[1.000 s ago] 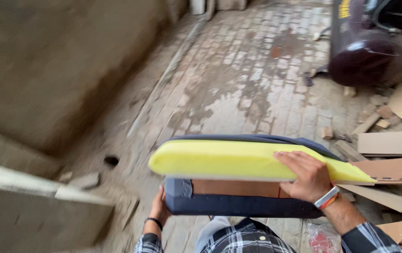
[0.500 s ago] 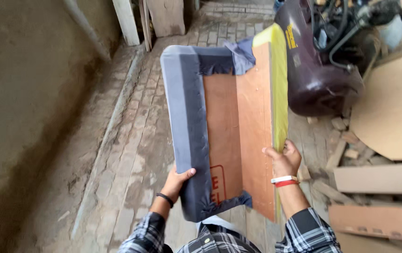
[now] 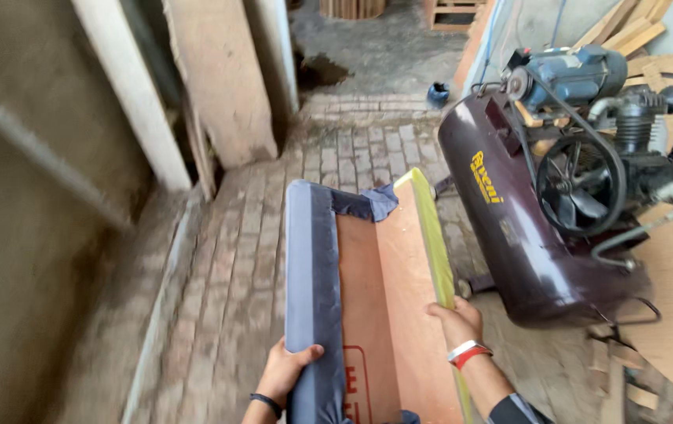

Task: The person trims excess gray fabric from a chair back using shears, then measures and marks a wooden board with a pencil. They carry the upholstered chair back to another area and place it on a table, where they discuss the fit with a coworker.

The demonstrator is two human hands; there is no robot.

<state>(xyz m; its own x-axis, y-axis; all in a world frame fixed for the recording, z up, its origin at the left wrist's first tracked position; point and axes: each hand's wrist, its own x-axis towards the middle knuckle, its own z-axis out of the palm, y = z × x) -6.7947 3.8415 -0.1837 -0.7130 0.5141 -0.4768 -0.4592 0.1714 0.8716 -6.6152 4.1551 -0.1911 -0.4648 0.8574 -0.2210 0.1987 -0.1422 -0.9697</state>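
Holding the long seat panel of brown plywood edged with grey-blue fabric and yellow foam (image 3: 368,306) between both hands, you have it much as half a second ago, underside up; a second ago its yellow foam faced you and it lay crosswise. Since then your view has swung forward, so the dark maroon steel air-compressor tank (image 3: 509,212) now sits just right of the panel and fills more of the picture.

Your left hand (image 3: 285,373) is curled round the grey-blue padded edge near its close end, thumb on top, fingers hidden behind the fabric. Your right hand (image 3: 456,320) grips the yellow foam edge, fingers wrapped out of sight; a white and red wristband shows at the wrist. The panel's near end is cut off by the bottom of the picture.

Its long axis runs away from you, the far end pointing toward the pale leaning wooden board (image 3: 223,78) beyond and left of the tank. It is carried above the worn brick floor (image 3: 234,259), left of the tank.
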